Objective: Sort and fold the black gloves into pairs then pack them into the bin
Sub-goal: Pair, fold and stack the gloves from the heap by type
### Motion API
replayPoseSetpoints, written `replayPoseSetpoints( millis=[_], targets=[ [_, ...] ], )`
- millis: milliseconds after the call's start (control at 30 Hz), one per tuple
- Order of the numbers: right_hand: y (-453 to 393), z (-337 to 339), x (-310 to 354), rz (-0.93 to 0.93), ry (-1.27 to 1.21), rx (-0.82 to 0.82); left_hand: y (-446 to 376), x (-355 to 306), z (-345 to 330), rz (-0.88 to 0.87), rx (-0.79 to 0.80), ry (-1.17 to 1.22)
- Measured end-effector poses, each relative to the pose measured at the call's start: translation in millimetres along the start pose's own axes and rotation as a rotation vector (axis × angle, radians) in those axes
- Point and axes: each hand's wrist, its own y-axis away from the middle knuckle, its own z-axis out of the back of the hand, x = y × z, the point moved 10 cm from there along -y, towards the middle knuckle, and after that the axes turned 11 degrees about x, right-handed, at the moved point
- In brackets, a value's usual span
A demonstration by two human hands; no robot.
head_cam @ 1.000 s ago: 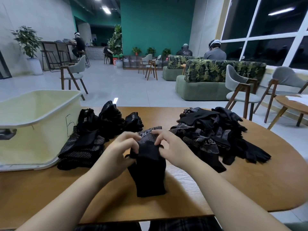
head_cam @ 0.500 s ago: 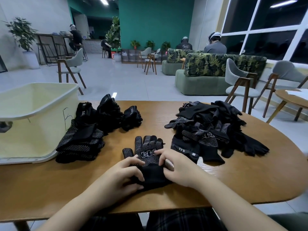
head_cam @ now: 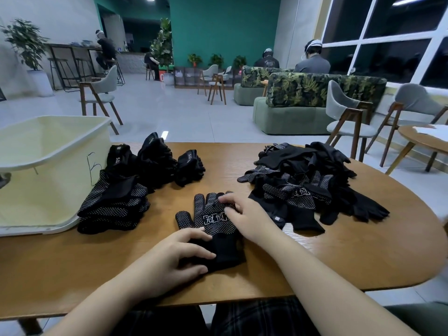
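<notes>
Since a second earlier, the black dotted-palm knit glove (head_cam: pixel 215 223) had gone from being held upright to lying flat, palm up, on the brown wooden table (head_cam: pixel 339 258). The right hand (head_cam: pixel 244 215) had slid up, fingers fairly straight, pressing its finger section; the left hand (head_cam: pixel 169 255) rested spread on the cuff. That looked like smoothing before folding. Whether a second glove lay beneath was hidden. The cream plastic bin's (head_cam: pixel 55 151) inside could not be seen.

Teal wall (head_cam: pixel 223 27), grey tiled floor (head_cam: pixel 169 112), leaf-print sofa (head_cam: pixel 315 90), dark windows (head_cam: pixel 392 37), wooden chairs (head_cam: pixel 101 93)
</notes>
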Motion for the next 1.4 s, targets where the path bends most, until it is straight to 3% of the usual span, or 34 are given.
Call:
replayPoseSetpoints(
  millis=[167,433,567,700,900,1067,1233,1400],
  targets=[
    [-26,11,7,-0.039,0.015,-0.079,-2,1,3,0.055,0.004,0.019],
    [-46,4,1,-0.054,-0.096,-0.026,0,-1,6,0.059,-0.029,0.021],
    [-50,3,-3,-0.084,0.099,-0.025,2,3,3,0.054,-0.035,0.012],
    [-56,-1,21,0.063,0.395,-0.062,3,1,4,0.049,-0.053,0.000],
    [-48,-50,8,-0.086,0.657,0.372,5,0,8,0.081,-0.086,-0.016],
    [-18,-40,27,0.095,0.497,0.218,7,0,7,0.071,-0.080,-0.024],
    [38,-34,37,0.385,0.448,0.081,7,-6,13,0.033,-0.135,-0.228],
    [67,-34,30,0.394,0.372,0.106,7,-10,11,0.032,-0.155,-0.315]
  ],
)
